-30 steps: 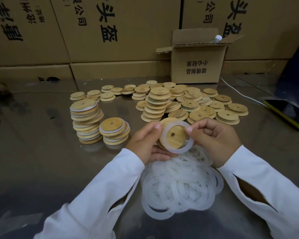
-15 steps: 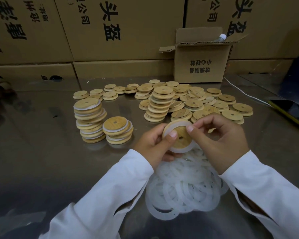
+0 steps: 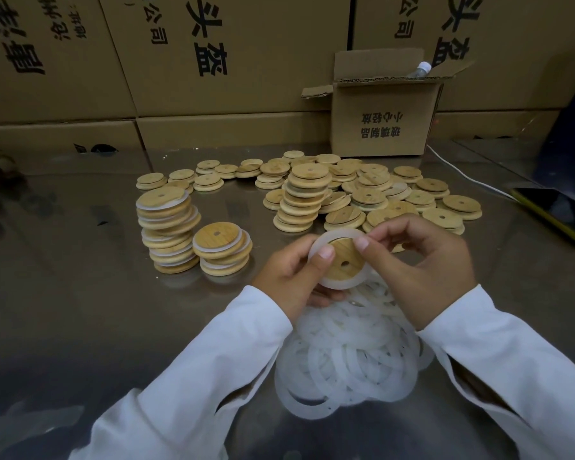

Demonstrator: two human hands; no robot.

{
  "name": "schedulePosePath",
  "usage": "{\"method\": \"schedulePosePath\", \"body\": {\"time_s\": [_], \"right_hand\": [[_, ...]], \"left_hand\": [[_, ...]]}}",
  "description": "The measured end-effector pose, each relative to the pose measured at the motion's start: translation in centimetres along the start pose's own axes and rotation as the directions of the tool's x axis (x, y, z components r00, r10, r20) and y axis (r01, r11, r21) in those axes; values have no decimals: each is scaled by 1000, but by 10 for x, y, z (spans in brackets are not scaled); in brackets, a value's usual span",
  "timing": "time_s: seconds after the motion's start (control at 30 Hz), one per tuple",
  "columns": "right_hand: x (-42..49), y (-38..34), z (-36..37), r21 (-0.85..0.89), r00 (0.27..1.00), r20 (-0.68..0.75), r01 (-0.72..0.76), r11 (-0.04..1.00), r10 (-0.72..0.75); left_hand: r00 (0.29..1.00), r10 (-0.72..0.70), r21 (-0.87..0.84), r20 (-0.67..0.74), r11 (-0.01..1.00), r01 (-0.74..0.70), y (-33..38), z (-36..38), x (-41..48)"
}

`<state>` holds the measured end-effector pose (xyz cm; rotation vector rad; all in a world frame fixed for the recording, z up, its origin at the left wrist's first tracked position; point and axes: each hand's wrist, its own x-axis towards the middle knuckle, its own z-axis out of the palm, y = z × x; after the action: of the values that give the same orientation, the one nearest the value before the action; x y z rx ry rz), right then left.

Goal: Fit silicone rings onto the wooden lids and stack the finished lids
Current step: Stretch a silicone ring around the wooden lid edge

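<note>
Head view, frame centre: left hand (image 3: 289, 277) and right hand (image 3: 422, 267) pinch a translucent white silicone ring (image 3: 341, 284) around a round wooden lid (image 3: 344, 258); next, seat the ring fully, then stack.

a: how's the light?
b: dim and warm. the table (image 3: 80, 310) goes near black at the lower left, and the far right corner is dark too.
a: any glare?
b: only a soft sheen. the glossy top mirrors the boxes (image 3: 246, 61) as blurry patches. the white sleeves (image 3: 213, 360) and rings (image 3: 346, 360) are brightest, a bit washed out.
a: shadows?
b: faint, soft ones under the stacks (image 3: 168, 234). no hard edges, so i cannot tell where the light comes from.
a: sharpness?
b: the lid (image 3: 344, 257) between the left hand (image 3: 289, 280) and right hand (image 3: 425, 270) is fairly crisp. the edges smear, and box lines bow from the wide lens.
</note>
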<state>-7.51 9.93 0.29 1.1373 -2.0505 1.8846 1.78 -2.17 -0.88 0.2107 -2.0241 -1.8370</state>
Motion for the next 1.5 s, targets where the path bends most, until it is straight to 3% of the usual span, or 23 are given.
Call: {"method": "schedulePosePath", "body": {"time_s": [0.43, 0.7, 1.07, 1.2, 1.37, 1.5], "right_hand": [[8, 0, -4, 139, 987, 83, -150, 979, 140], [8, 0, -4, 147, 988, 78, -140, 979, 129], [1, 0, -1, 71, 996, -3, -92, 993, 92], [1, 2, -1, 40, 994, -1, -110, 993, 110], [0, -1, -1, 27, 988, 99, -118, 993, 115], [2, -2, -4, 105, 971, 121, -219, 970, 206]], "left_hand": [[999, -2, -47, -48, 999, 0, 3, 1, -1], [992, -126, -268, -11, 956, 119, 2, 2, -2], [993, -118, -344, -26, 934, 102, 1, 3, 0], [994, -104, -270, -44, 959, 89, -4, 4, 1], [992, -95, -180, -81, 980, 79, -5, 5, 0], [994, -59, -161, -88, 986, 45, -3, 6, 0]]}}
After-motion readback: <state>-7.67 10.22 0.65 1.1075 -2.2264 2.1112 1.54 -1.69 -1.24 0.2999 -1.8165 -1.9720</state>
